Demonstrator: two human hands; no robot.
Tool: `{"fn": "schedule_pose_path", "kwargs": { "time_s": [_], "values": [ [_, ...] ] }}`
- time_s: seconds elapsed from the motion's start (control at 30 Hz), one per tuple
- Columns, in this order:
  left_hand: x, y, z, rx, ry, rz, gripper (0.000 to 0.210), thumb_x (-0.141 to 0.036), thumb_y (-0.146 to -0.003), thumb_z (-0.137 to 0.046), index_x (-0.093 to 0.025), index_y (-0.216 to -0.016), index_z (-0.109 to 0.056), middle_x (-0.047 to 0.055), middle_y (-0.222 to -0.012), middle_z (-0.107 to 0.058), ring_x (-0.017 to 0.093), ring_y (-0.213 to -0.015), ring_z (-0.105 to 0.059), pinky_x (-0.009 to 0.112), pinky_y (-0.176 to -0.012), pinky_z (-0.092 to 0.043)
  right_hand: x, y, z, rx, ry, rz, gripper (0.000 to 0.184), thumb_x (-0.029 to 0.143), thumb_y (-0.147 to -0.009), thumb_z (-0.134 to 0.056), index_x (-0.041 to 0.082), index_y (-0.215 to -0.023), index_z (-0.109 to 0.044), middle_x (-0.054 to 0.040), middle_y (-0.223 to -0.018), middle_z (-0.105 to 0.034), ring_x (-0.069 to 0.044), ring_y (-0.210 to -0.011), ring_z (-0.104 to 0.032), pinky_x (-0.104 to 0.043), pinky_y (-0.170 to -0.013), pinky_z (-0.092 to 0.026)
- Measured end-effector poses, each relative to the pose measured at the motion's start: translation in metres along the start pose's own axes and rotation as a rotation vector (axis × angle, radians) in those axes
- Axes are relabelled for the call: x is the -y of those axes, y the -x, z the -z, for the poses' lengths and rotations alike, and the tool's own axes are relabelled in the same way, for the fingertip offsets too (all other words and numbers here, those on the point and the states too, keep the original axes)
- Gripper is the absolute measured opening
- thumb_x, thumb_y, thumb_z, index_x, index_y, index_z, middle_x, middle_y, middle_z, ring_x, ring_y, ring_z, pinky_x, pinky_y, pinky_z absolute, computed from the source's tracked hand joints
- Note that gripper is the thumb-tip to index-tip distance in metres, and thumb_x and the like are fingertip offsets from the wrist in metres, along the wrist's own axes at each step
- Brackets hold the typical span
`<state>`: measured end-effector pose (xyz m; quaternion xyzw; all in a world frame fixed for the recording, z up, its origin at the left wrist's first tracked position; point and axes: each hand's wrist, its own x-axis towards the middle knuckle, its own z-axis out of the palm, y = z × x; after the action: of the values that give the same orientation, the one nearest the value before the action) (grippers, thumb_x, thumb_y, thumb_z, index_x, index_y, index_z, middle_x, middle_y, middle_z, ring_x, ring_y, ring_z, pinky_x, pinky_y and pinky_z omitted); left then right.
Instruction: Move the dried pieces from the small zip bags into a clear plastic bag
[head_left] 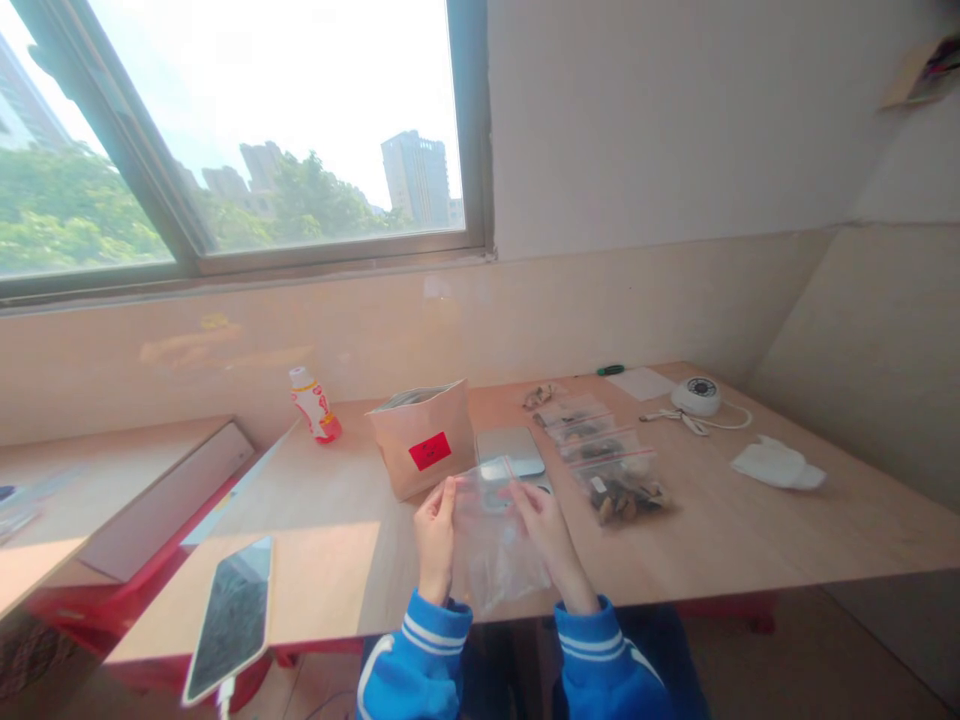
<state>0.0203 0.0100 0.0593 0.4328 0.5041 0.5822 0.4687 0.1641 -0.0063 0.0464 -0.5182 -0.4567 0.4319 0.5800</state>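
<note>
Clear bag [491,540] between hands (seemingly empty)

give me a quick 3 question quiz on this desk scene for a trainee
1. True or false: both hands hold the clear plastic zip bag by its top edge.
2. Which thing bears a red label? A. brown paper pouch B. white round device C. small white and red bottle
3. What lies right of the flat grey scale?

Key
1. True
2. A
3. A row of filled clear bags holding dark pieces.
</note>
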Motion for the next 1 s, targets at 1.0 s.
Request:
{"fn": "schedule_pose_path", "kwargs": {
  "time_s": [1.0],
  "values": [
    [-0.001, 0.003, 0.172, -0.285, -0.574, 0.279, 0.076, -0.038, -0.056, -0.066, -0.013, -0.124, -0.042, 0.009, -0.085, -0.065, 0.028, -0.073, -0.065, 0.036, -0.062, -0.049, -0.058, -0.004, 0.135, -0.762, 0.837, 0.380, 0.036, 0.022, -0.072, -0.041, 0.014, -0.096, -0.067, -0.0169, -0.103, -0.066, -0.030, -0.098, -0.056, -0.047, -0.087, -0.041]
  ]
}}
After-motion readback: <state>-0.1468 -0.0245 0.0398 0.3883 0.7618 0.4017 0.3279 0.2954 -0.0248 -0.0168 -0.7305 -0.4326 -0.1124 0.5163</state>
